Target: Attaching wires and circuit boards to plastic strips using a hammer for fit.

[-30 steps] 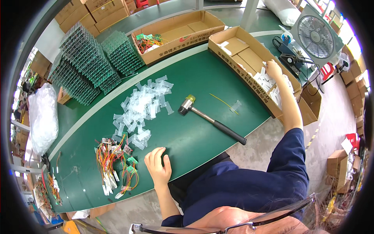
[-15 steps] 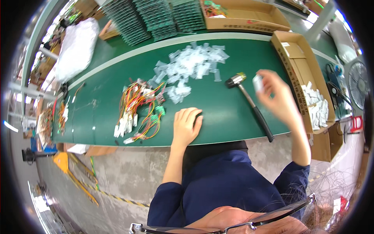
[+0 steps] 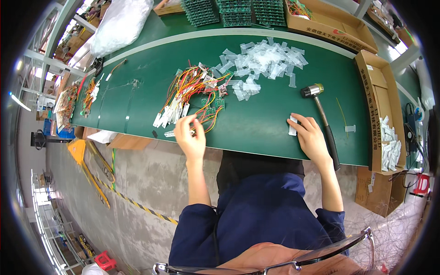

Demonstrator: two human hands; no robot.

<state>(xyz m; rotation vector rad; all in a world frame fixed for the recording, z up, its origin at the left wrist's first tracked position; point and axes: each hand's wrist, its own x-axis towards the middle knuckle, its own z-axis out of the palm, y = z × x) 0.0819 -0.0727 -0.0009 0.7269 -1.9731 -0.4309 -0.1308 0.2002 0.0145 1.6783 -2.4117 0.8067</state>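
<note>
My right hand (image 3: 312,139) rests low over the green table with its fingertips and thumb on a small white plastic piece (image 3: 292,125). It resembles the white pieces (image 3: 390,151) in the cardboard box at the right. My left hand (image 3: 191,142) is at the near edge of a tangle of red, yellow and orange wires (image 3: 190,87) with white ends and small green boards. Its thumb and fingers are apart, and I see nothing held between them. A hammer (image 3: 326,121) with a black grip lies just right of my right hand, its head pointing away from me.
Clear plastic pieces (image 3: 270,59) are heaped at the far middle. One single clear piece (image 3: 350,129) lies by the open cardboard box (image 3: 368,98). Stacked green circuit boards (image 3: 234,11) stand at the back. More wire bundles (image 3: 68,98) lie at the left end.
My right hand has come down and left from beside the box to the table with the white piece. My left hand has shifted left to the wires. The view has swung too.
</note>
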